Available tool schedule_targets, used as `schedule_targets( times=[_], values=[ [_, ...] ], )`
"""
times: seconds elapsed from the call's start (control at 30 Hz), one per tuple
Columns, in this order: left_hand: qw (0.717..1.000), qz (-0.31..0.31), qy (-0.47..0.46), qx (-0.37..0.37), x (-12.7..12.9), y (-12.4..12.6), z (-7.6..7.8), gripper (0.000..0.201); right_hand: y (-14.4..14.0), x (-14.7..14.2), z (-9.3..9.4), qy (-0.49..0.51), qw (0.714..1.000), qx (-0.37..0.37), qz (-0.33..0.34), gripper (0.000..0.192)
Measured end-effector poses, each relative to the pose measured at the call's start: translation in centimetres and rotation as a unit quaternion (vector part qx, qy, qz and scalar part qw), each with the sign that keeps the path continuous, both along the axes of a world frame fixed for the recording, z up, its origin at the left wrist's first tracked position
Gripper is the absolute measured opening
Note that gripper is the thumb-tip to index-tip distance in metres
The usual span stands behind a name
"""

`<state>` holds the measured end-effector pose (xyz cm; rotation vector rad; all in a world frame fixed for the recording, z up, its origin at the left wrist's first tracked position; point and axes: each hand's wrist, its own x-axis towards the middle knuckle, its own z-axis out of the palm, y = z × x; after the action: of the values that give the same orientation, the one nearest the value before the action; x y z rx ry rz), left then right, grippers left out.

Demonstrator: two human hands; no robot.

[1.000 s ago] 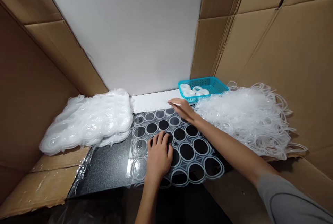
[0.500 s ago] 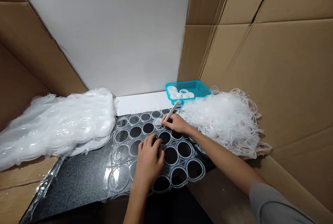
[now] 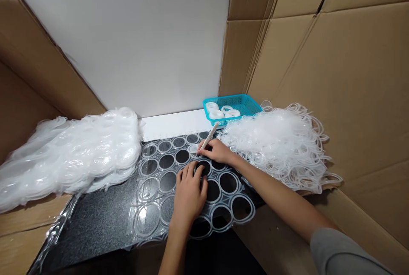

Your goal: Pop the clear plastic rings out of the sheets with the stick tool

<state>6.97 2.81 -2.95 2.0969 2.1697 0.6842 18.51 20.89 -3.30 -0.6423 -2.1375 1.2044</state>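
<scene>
A clear plastic sheet (image 3: 150, 207) cut into rows of rings lies flat on a black speckled surface (image 3: 96, 224). My left hand (image 3: 189, 194) presses palm-down on the middle of the sheet, fingers spread over the rings. My right hand (image 3: 217, 151) rests on the sheet's far rows and pinches a thin white stick (image 3: 209, 135), tip down on a ring near the back row. Some ring centres look dark and open, while others at the left still carry clear discs.
A heap of clear plastic discs (image 3: 67, 156) lies at the left and a tangle of white rings (image 3: 281, 143) at the right. A turquoise basket (image 3: 244, 104) holding white tape rolls stands behind. Cardboard walls close in both sides; a white wall is at the back.
My right hand drew back from the far edge onto the sheet and turned the stick tip-down. My left hand stayed pressing on the sheet. The view shifted to the right.
</scene>
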Motion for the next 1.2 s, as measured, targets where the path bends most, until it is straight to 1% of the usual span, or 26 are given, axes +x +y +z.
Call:
schedule_targets(
  times=[0.07, 0.13, 0.23, 0.3, 0.33, 0.4, 0.5, 0.57, 0.6, 0.67, 0.73, 0.77, 0.83, 0.93, 1.0, 1.07, 1.2],
  values=[
    [1.0, 0.006, 0.004, -0.006, 0.1, 0.1, 0.0, 0.033, 0.0, 0.1, -0.2, 0.007, 0.999, 0.042, 0.01, 0.009],
    [1.0, 0.014, 0.011, -0.014, 0.2, 0.3, 0.0, 0.034, -0.1, 0.1, -0.5, 0.01, 0.992, 0.116, 0.042, 0.012],
    [0.999, 0.019, 0.021, -0.027, 0.3, 0.6, 0.0, 0.035, 0.1, 0.1, -1.0, -0.03, 0.966, 0.246, 0.076, 0.019],
    [0.999, 0.02, 0.027, -0.029, 0.3, 0.6, 0.0, 0.036, 0.7, -0.2, -1.0, -0.074, 0.947, 0.306, 0.061, 0.021],
    [0.999, 0.02, 0.03, -0.027, 0.3, 0.5, 0.0, 0.037, 1.2, -0.3, -0.9, -0.09, 0.941, 0.322, 0.044, 0.022],
    [0.999, 0.02, 0.034, -0.02, 0.4, 0.4, 0.0, 0.038, 2.5, -0.6, -0.4, -0.106, 0.938, 0.331, 0.0, 0.027],
    [0.999, 0.019, 0.029, -0.013, 0.3, 0.2, -0.1, 0.036, 4.6, -0.5, 1.1, -0.079, 0.943, 0.311, -0.09, 0.032],
    [1.0, 0.022, 0.019, -0.011, 0.2, 0.2, -0.2, 0.035, 5.4, 0.2, 2.1, -0.042, 0.948, 0.293, -0.119, 0.03],
    [1.0, 0.024, 0.013, -0.009, 0.1, 0.2, -0.1, 0.034, 5.6, 0.7, 2.4, -0.029, 0.952, 0.285, -0.11, 0.029],
    [1.0, 0.026, 0.004, -0.005, 0.0, 0.2, 0.0, 0.033, 5.3, 2.0, 2.7, -0.031, 0.961, 0.27, -0.051, 0.025],
    [1.0, 0.026, 0.01, -0.009, 0.2, 0.3, 0.5, 0.033, 4.5, 3.1, 2.5, -0.061, 0.967, 0.248, 0.003, 0.018],
    [0.999, 0.027, 0.021, -0.013, 0.5, 0.4, 0.8, 0.033, 4.0, 3.6, 2.2, -0.074, 0.97, 0.233, 0.012, 0.015],
    [0.998, 0.031, 0.05, -0.025, 1.4, 0.8, 1.5, 0.036, 3.1, 4.3, 1.5, -0.081, 0.978, 0.19, -0.001, 0.011],
    [0.997, 0.024, 0.068, -0.033, 3.6, 1.9, 2.0, 0.041, 2.3, 4.6, 0.8, -0.047, 0.993, 0.104, -0.037, 0.012],
    [0.998, 0.019, 0.053, -0.035, 5.0, 2.7, 1.6, 0.042, 2.1, 4.5, 0.5, -0.021, 0.997, 0.054, -0.052, 0.013],
    [0.998, 0.026, 0.041, -0.03, 6.1, 3.2, 0.8, 0.043, 2.2, 4.4, 0.4, -0.003, 0.998, 0.02, -0.057, 0.016],
    [0.998, 0.037, 0.05, -0.003, 6.6, 3.4, -0.4, 0.045, 2.6, 4.4, 0.2, 0.014, 0.998, -0.002, -0.053, 0.021]
  ],
)
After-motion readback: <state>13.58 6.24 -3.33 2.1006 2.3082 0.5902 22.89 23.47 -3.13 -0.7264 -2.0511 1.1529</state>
